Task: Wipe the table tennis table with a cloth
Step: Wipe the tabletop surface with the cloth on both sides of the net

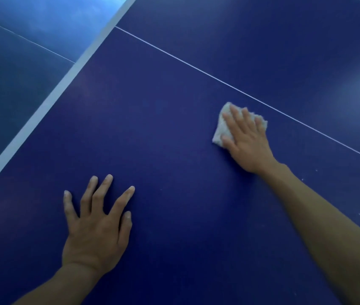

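At lower left, the left hand (95,230) lies flat on the blue table (170,155), fingers spread wide. Farther up at right, the right hand (248,143) presses straight fingers onto the white cloth (220,128), just below the thin white line (196,69).

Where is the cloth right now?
Head view, right of centre: the cloth lies on the table, pressed flat under the right hand, just on the near side of the thin white line.
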